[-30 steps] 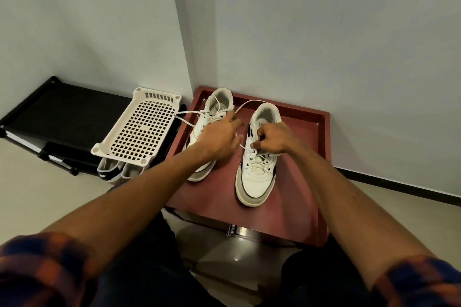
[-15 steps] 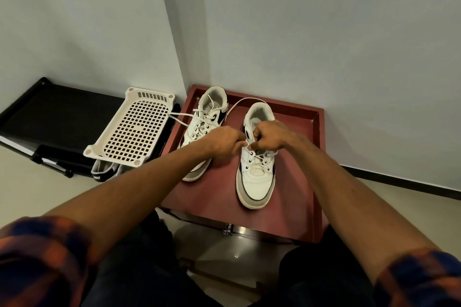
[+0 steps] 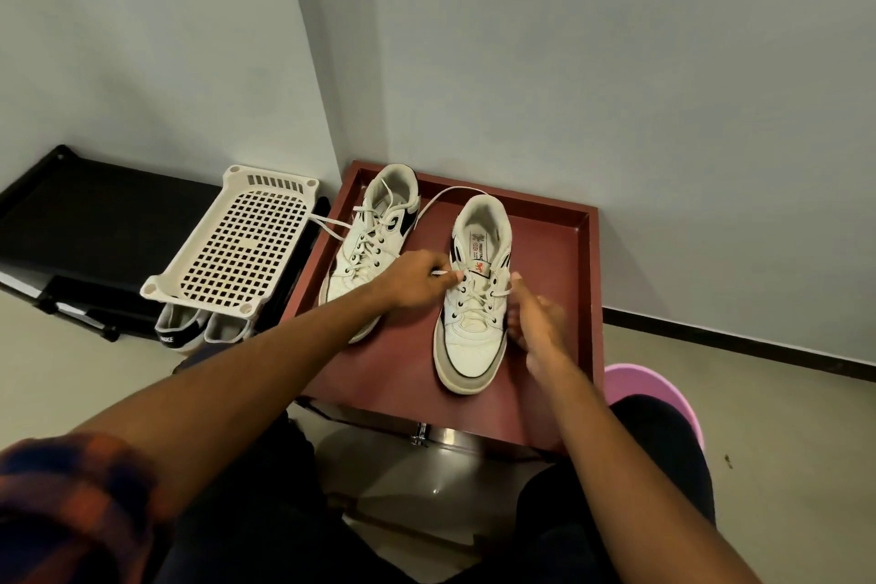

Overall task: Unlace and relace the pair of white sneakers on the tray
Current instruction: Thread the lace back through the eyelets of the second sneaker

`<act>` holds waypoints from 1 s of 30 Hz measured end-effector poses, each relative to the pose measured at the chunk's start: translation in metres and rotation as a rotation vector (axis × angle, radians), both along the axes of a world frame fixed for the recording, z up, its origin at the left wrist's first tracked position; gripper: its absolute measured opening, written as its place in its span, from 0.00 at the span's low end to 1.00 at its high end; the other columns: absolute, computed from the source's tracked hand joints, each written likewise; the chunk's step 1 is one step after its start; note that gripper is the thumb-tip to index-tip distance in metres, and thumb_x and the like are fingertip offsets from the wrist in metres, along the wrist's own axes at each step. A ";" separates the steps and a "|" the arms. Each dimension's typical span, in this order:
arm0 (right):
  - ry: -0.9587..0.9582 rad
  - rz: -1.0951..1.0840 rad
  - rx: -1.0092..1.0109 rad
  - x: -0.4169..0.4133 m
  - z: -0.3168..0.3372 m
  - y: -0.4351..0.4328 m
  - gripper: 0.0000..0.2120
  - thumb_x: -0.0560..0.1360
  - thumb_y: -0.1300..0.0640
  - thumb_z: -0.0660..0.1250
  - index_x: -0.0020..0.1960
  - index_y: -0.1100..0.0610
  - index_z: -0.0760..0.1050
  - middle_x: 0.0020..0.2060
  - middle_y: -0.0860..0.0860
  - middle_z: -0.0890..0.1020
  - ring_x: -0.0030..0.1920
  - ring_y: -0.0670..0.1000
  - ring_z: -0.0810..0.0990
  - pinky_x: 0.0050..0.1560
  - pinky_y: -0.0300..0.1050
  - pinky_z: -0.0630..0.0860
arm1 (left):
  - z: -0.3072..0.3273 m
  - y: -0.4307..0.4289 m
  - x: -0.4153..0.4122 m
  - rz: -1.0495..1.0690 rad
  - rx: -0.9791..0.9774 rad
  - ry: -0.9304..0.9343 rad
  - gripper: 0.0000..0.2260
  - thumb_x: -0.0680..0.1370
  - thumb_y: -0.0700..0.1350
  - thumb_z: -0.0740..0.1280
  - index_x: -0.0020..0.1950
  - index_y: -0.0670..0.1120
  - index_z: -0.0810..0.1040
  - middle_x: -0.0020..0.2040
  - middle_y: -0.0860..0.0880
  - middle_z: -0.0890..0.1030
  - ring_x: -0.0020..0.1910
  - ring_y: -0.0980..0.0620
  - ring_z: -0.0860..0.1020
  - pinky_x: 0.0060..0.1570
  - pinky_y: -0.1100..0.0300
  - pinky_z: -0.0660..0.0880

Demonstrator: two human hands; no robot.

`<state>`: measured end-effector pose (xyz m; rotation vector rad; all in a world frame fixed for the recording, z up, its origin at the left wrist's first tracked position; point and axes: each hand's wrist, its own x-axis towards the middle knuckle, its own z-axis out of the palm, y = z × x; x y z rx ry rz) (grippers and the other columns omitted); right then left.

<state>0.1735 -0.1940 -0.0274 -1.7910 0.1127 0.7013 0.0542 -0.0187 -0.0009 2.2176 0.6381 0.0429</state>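
Your left hand (image 3: 412, 282) pinching the white cord lace (image 3: 438, 273), right hand (image 3: 535, 320) slack at the white leather sneaker's (image 3: 469, 346) three o'clock, be aiming squarely into its eyelet (image 3: 462, 290).

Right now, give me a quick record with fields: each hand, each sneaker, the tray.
tray: red-brown, holds both sneakers
left sneaker: laced, loose ends trail past the tray's left rim
right sneaker: lace crossed through its eyelets
left hand: pinches lace end by the right sneaker's upper eyelets
right hand: beside the right sneaker, blurred; grip unclear
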 end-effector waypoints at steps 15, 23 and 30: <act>0.018 -0.074 0.256 0.011 0.001 -0.006 0.11 0.75 0.63 0.75 0.36 0.57 0.77 0.31 0.51 0.81 0.28 0.44 0.75 0.28 0.32 0.72 | 0.001 0.001 0.000 -0.069 0.039 0.078 0.12 0.81 0.45 0.63 0.37 0.51 0.75 0.38 0.53 0.83 0.38 0.56 0.78 0.43 0.58 0.71; 0.267 -0.116 0.291 0.013 0.004 -0.007 0.07 0.75 0.56 0.75 0.41 0.52 0.79 0.31 0.46 0.82 0.30 0.41 0.76 0.29 0.33 0.67 | 0.005 0.007 0.002 -0.066 0.093 0.101 0.07 0.79 0.47 0.67 0.43 0.47 0.81 0.41 0.50 0.84 0.41 0.51 0.80 0.44 0.57 0.74; 0.467 -0.212 0.539 0.051 0.018 -0.010 0.12 0.80 0.48 0.64 0.40 0.50 0.74 0.36 0.47 0.81 0.39 0.46 0.77 0.41 0.42 0.68 | 0.010 0.019 -0.007 -0.038 0.108 0.121 0.13 0.79 0.51 0.68 0.35 0.50 0.77 0.37 0.54 0.81 0.37 0.56 0.78 0.40 0.58 0.72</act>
